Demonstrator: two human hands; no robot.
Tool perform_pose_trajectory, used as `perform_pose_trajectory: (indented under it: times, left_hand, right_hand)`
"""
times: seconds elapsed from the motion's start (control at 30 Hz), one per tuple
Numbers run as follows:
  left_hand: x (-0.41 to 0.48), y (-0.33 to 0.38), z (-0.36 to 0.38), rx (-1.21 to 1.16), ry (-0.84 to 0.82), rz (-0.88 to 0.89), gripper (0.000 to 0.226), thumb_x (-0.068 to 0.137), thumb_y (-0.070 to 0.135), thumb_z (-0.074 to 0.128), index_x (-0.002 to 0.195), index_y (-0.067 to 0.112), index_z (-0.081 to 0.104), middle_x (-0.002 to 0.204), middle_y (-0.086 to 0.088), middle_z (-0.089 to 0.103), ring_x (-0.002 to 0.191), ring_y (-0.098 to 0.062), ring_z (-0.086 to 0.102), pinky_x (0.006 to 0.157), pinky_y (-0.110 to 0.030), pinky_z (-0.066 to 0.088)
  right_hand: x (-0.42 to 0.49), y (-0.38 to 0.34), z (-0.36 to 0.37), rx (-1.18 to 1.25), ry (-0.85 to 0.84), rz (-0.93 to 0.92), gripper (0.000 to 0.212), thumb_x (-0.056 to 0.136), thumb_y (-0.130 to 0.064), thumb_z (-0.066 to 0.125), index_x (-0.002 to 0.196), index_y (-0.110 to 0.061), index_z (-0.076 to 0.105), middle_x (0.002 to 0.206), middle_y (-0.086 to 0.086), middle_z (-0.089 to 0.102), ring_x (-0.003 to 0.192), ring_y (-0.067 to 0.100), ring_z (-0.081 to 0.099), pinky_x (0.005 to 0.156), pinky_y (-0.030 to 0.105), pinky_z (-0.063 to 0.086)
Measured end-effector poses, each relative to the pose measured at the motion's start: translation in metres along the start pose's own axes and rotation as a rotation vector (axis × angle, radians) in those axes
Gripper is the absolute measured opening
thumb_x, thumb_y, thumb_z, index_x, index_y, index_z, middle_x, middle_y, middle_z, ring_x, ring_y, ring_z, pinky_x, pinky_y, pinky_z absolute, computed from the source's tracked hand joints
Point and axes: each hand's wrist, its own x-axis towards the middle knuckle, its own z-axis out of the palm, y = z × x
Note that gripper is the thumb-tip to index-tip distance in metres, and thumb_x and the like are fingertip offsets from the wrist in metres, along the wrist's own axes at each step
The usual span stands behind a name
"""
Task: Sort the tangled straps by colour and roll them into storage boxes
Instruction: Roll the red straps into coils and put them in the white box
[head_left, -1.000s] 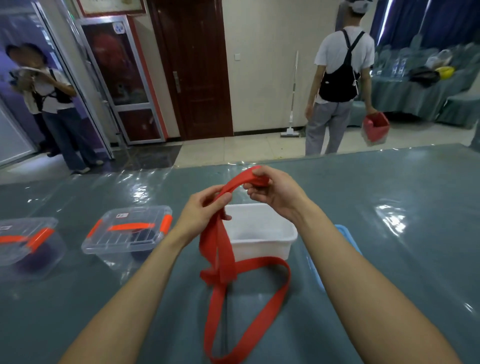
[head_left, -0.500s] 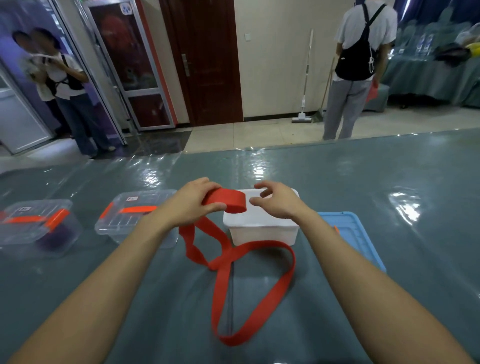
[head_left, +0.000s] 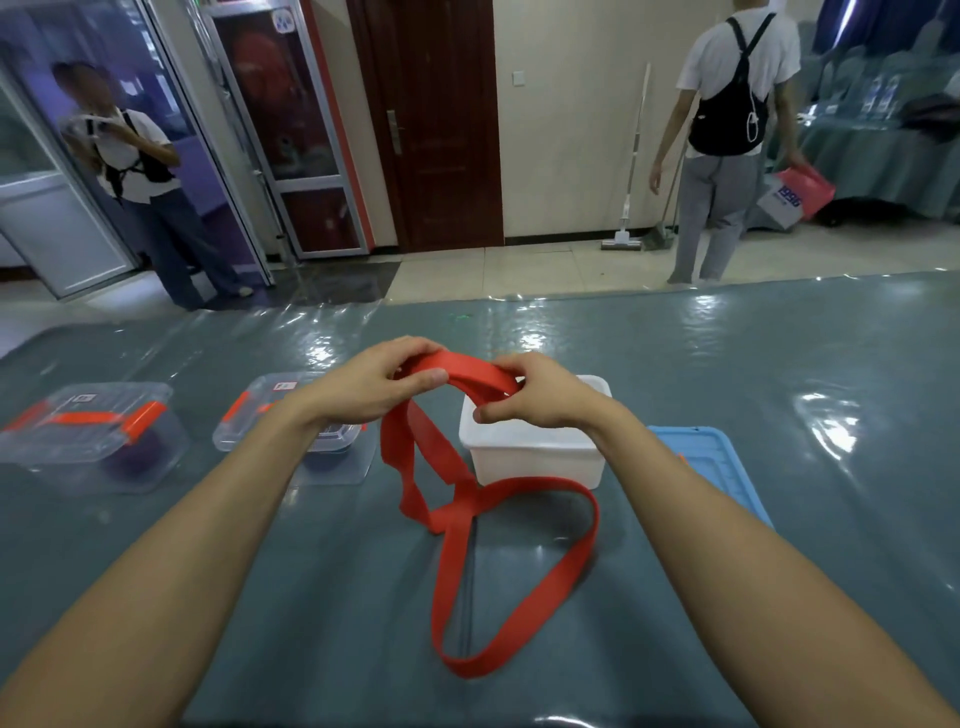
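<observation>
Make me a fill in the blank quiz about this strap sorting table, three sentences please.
The left hand and right hand both hold a strap coloured ____.
The loose lid right of the white box is coloured ____.
The clear boxes with orange latches number ____.
Missing words: red; blue; two.

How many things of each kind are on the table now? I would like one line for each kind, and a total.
Red strap: 1
Clear lidded boxes with orange latches: 2
White open box: 1
Blue lid: 1
Total: 5
</observation>
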Motion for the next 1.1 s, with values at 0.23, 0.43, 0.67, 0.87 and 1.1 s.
perform_pose_trajectory:
  times: [0.23, 0.43, 0.67, 0.87, 1.1]
  left_hand:
    - [-0.006, -0.008, -0.003, 0.14, -0.133, -0.05, 0.056, 0.085, 0.043, 0.091, 0.137, 0.034, 0.074, 0.115, 0.011, 0.076, 0.105, -0.011, 0.072, 0.098, -0.031, 0.057]
    - [-0.006, -0.021, 0.005, 0.228, -0.076, -0.03, 0.052, 0.078, 0.042, 0.097, 0.126, 0.035, 0.079, 0.101, 0.019, 0.072, 0.091, 0.005, 0.065, 0.085, -0.022, 0.051]
    - [-0.008, -0.041, 0.026, -0.021, -0.08, -0.1, 0.057, 0.074, 0.04, 0.1, 0.127, 0.035, 0.078, 0.102, 0.01, 0.082, 0.096, -0.012, 0.078, 0.099, -0.041, 0.061]
    - [0.002, -0.037, 0.046, -0.451, 0.131, -0.022, 0.064, 0.074, 0.028, 0.101, 0.131, 0.023, 0.075, 0.122, -0.001, 0.081, 0.122, -0.018, 0.074, 0.114, -0.041, 0.054]
    - [0.012, -0.043, 0.031, -0.553, 0.136, -0.017, 0.059, 0.072, 0.018, 0.101, 0.126, 0.015, 0.076, 0.113, -0.011, 0.082, 0.113, -0.028, 0.078, 0.107, -0.043, 0.06]
  right_hand:
    - [-0.007, -0.009, -0.032, 0.188, -0.192, 0.052, 0.037, 0.068, -0.051, 0.097, 0.085, -0.022, 0.082, 0.075, -0.005, 0.068, 0.066, 0.01, 0.053, 0.067, 0.028, 0.046]
    - [-0.006, 0.005, -0.013, 0.421, -0.381, 0.287, 0.018, 0.098, -0.025, 0.08, 0.097, -0.009, 0.071, 0.075, 0.0, 0.061, 0.057, 0.011, 0.048, 0.059, 0.024, 0.042]
    - [0.011, -0.003, -0.002, 0.743, -0.189, 0.262, 0.008, 0.091, -0.003, 0.081, 0.095, -0.004, 0.074, 0.059, -0.003, 0.05, 0.052, 0.009, 0.029, 0.051, 0.024, 0.023]
    - [0.025, -0.013, 0.007, 0.758, -0.145, 0.237, 0.026, 0.084, -0.004, 0.088, 0.109, -0.003, 0.077, 0.065, -0.001, 0.056, 0.054, 0.011, 0.034, 0.053, 0.025, 0.028]
    - [0.033, -0.019, -0.001, 0.803, -0.105, 0.225, 0.024, 0.087, -0.02, 0.09, 0.101, -0.005, 0.079, 0.061, -0.005, 0.049, 0.054, 0.01, 0.03, 0.05, 0.024, 0.028]
